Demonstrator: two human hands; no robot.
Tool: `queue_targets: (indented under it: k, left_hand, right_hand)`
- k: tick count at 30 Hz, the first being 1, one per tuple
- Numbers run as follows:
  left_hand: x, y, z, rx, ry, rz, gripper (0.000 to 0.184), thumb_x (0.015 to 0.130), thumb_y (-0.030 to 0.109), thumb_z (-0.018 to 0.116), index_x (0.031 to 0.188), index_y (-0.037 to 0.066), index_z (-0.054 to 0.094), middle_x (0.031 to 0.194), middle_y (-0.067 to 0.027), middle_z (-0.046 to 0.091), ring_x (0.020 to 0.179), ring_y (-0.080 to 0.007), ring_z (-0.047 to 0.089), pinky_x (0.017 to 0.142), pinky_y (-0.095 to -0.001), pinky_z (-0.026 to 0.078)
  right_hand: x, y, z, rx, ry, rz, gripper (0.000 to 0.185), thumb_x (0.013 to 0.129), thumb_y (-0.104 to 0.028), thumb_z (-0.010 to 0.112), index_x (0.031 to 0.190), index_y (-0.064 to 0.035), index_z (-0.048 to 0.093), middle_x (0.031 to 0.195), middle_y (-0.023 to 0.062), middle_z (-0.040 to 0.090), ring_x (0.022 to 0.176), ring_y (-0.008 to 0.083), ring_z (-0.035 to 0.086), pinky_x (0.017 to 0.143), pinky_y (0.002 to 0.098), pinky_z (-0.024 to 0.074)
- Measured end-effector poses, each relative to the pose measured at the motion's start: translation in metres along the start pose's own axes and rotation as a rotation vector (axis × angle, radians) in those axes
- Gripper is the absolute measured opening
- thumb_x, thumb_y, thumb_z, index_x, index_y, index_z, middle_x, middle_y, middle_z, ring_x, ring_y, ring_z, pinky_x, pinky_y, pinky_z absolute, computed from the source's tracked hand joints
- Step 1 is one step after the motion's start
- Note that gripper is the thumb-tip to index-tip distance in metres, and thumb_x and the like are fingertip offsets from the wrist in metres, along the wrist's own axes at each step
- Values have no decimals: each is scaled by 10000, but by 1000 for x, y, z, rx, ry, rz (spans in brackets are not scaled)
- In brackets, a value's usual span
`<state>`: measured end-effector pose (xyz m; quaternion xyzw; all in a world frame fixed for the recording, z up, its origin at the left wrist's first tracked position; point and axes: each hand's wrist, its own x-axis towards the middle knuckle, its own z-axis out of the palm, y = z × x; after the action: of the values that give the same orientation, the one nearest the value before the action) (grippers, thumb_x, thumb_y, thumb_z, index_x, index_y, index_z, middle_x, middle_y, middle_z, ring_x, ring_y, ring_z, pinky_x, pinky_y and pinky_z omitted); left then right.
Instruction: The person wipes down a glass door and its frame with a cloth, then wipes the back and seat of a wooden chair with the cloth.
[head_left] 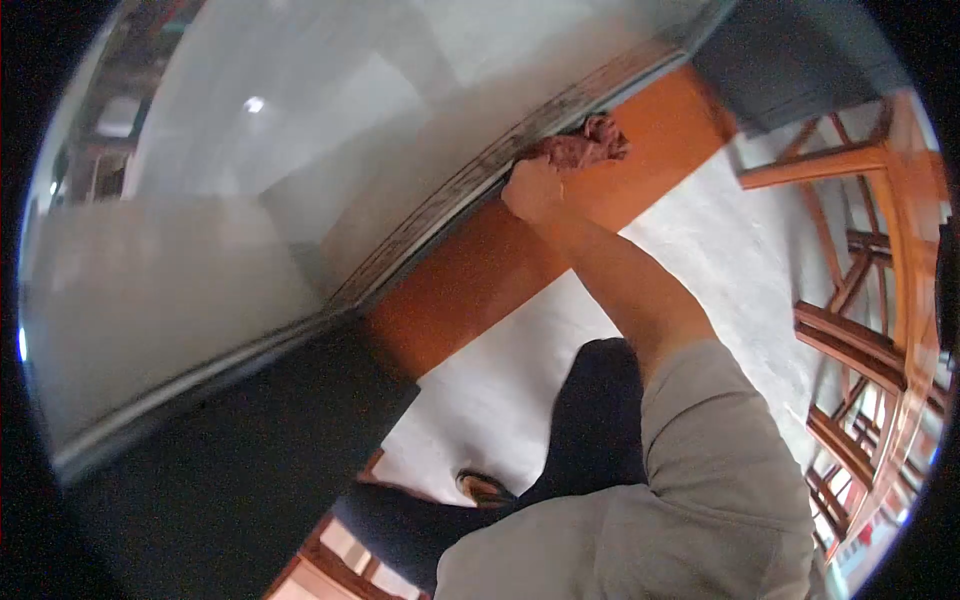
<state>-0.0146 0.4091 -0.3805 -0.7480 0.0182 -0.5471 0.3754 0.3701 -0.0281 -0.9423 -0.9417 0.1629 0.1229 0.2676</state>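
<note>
One right hand is gripping a crumpled reddish cloth, its fingers being clamped on the cloth's left end. The cloth is lying at the far end of an orange strip, beside the worn lower frame of a glass pane. Dark panels are flanking the strip, one near left, one far right. Wooden chairs are standing on the right. Pale floor is showing between strip and dark-clothed legs.
</note>
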Motion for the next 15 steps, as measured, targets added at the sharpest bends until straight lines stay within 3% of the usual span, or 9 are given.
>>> queue_targets:
  k: [2,3,6,7,9,11,14,15]
  left_hand:
    - [8,-30,-20,17,8,5,779,996,234,740,1545,49,218,1705,-305,186,1571,-431,227,1261,-557,264]
    - [12,-42,-31,23,9,9,785,996,235,739,1549,49,214,1705,-306,185,1570,-431,227,1261,-557,263]
    - [15,-70,-61,30,4,4,803,996,239,739,1560,50,200,1704,-308,181,1568,-432,228,1261,-556,263]
    - [14,-76,-68,33,9,-5,809,996,241,739,1564,50,195,1704,-308,180,1568,-432,228,1261,-555,262]
    - [5,-88,-73,9,17,-25,821,996,243,738,1572,50,186,1704,-309,178,1566,-433,229,1261,-554,262]
    - [-4,-96,-72,-17,19,-26,833,996,246,738,1580,50,177,1703,-310,176,1565,-433,230,1261,-554,261]
    - [-9,-96,-71,-29,2,-17,851,997,250,737,1592,51,163,1703,-312,172,1564,-434,231,1261,-553,260]
    - [-11,-91,-64,-38,20,-10,857,997,252,737,1596,51,159,1703,-313,171,1563,-434,231,1261,-552,260]
  right_hand:
    - [-49,-41,36,15,-145,-152,252,871,-176,700,947,32,821,965,242,790,949,389,783,892,563,604]
    - [-74,-59,62,16,-192,-275,242,885,-157,701,896,60,808,825,260,769,852,366,794,754,440,642]
    - [-152,-127,113,226,-513,-273,257,877,-157,705,830,79,794,721,267,735,774,416,776,729,477,633]
    - [-171,-140,147,269,-597,-329,280,890,-154,680,910,107,779,844,316,743,878,443,763,818,504,617]
    - [-220,-175,182,311,-504,-311,328,904,-169,663,1030,120,753,989,348,737,1013,431,745,916,526,581]
    - [-262,-201,192,300,-550,-307,328,921,-286,710,1039,12,778,1087,259,762,1052,442,735,970,538,567]
    - [-264,-167,204,499,-462,-383,360,955,-351,667,1033,-17,776,1096,239,763,1057,451,725,960,540,566]
    - [-266,-149,193,257,-525,-611,358,980,-379,625,1018,-59,782,1066,226,763,1032,438,728,938,541,571]
